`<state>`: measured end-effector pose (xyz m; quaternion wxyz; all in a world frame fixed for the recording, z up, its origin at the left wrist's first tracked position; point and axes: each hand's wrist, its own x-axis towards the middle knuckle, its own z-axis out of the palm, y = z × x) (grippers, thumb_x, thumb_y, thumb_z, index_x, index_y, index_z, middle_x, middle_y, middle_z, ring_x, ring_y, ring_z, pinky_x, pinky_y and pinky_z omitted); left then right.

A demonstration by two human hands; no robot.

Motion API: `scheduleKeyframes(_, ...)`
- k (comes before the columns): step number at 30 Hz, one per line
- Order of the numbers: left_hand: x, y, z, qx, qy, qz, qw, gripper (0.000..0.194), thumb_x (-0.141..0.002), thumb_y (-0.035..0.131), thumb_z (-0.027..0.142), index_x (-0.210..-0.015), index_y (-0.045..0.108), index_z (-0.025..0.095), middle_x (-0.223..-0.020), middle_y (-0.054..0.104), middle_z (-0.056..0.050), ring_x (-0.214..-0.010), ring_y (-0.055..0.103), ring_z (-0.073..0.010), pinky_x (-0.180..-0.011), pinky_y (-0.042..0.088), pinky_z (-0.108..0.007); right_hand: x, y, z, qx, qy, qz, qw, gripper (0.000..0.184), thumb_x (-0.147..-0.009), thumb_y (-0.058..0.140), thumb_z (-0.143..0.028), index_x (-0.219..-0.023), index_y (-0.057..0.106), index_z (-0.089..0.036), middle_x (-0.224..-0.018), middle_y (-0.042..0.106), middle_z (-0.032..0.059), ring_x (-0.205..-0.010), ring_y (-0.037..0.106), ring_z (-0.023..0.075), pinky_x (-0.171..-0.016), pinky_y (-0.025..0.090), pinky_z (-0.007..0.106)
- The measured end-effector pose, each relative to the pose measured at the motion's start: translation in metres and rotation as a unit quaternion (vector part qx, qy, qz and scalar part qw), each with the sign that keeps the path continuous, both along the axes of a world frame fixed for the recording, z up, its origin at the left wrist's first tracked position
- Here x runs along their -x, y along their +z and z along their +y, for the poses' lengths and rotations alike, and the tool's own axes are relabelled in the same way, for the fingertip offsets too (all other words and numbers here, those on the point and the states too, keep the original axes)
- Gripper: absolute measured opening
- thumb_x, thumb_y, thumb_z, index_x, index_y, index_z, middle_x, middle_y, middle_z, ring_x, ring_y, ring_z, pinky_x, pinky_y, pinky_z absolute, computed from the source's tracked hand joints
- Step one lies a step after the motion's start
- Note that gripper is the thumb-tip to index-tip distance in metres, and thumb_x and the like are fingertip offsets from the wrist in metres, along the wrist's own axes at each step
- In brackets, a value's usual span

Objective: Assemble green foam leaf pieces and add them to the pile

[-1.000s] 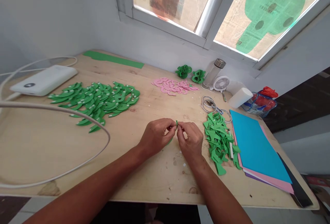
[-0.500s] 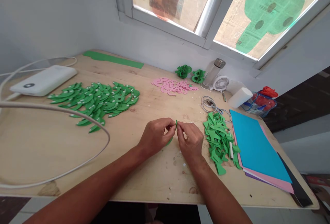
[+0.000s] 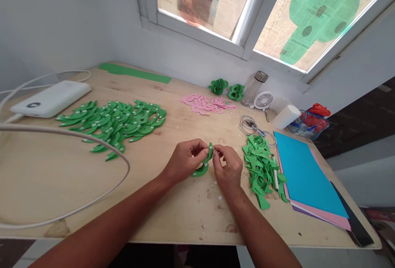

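My left hand (image 3: 188, 159) pinches a curved green paper cutout (image 3: 200, 171) between thumb and fingers, above the middle of the table. Small white patches show on the cutout, one close to its upper tip. Right beside that tip, the thumb and fingertips of my right hand (image 3: 227, 165) are pressed together; what they hold, if anything, is too small to make out. To the left lies a spread pile of similar green cutouts (image 3: 117, 122) with white patches. Green paper scraps (image 3: 261, 169) are heaped to the right of my right hand.
Pink cutouts (image 3: 203, 103) and two green paper balls (image 3: 218, 86) lie toward the wall. Scissors (image 3: 250, 125), a small fan (image 3: 263, 100), a bottle (image 3: 254, 87) and blue sheets (image 3: 308, 173) occupy the right side. A white cable (image 3: 101, 140) loops over the left side near a power bank (image 3: 52, 98).
The green cutout has turned, so more of its face and its white patches show. My right fingertips have shifted slightly away from its tip.
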<state>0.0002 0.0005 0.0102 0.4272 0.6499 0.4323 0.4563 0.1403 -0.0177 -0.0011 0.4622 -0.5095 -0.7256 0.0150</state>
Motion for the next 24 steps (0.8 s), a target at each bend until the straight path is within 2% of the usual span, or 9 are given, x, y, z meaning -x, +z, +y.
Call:
scheduleKeyframes(3,-0.0003,-0.0004,0.0012,0.035,-0.007,-0.041,0.999,0.016,-0.073,0.054,0.027,-0.066,0.06,0.014,-0.06,0.058,0.0,-0.055,0.052,-0.0109,-0.049,0.041,-0.019,0.0004,0.0008,-0.0009,-0.003,0.01,0.009,1.0,0.015,-0.084,0.048,-0.017,-0.087,0.062,-0.017,-0.073,0.065,0.0052,-0.063,0.056,0.0148,-0.058,0.042,0.027)
scheduleKeyframes(10,-0.001,0.0019,0.0008,0.065,-0.023,-0.077,0.995,0.014,-0.072,0.057,0.026,-0.065,0.059,0.014,-0.059,0.057,0.0,-0.054,0.052,-0.0104,-0.049,0.042,-0.02,0.0004,-0.0001,-0.0015,-0.004,0.014,0.032,0.999,0.012,-0.083,0.049,-0.018,-0.085,0.061,-0.017,-0.073,0.064,0.0047,-0.063,0.055,0.0144,-0.058,0.042,0.027)
scheduleKeyframes(14,-0.0005,0.0026,0.0007,0.09,-0.05,-0.093,0.99,0.013,-0.072,0.058,0.026,-0.068,0.058,0.014,-0.057,0.054,0.002,-0.049,0.047,-0.0083,-0.044,0.037,-0.019,0.0008,-0.0001,-0.0015,0.042,0.029,0.096,0.994,0.01,-0.08,0.053,-0.019,-0.087,0.06,-0.017,-0.074,0.064,0.0037,-0.064,0.055,0.0137,-0.059,0.044,0.026)
scheduleKeyframes(19,-0.0012,0.0022,-0.0003,0.119,-0.061,-0.112,0.985,0.014,-0.073,0.059,0.028,-0.07,0.056,0.015,-0.056,0.048,0.004,-0.046,0.043,-0.0068,-0.041,0.035,-0.017,0.0008,-0.0039,0.0028,0.14,0.06,0.241,0.959,0.013,-0.076,0.057,-0.021,-0.088,0.058,-0.016,-0.074,0.062,0.0023,-0.065,0.056,0.0129,-0.058,0.045,0.025)
scheduleKeyframes(24,-0.0009,0.0002,0.0002,0.138,-0.066,-0.106,0.982,0.016,-0.072,0.06,0.029,-0.068,0.055,0.015,-0.056,0.047,0.004,-0.046,0.042,-0.0062,-0.041,0.035,-0.017,-0.0003,-0.0061,0.0063,0.164,0.093,0.308,0.932,0.018,-0.074,0.058,-0.019,-0.091,0.057,-0.016,-0.074,0.061,0.0015,-0.066,0.056,0.0126,-0.06,0.045,0.025)
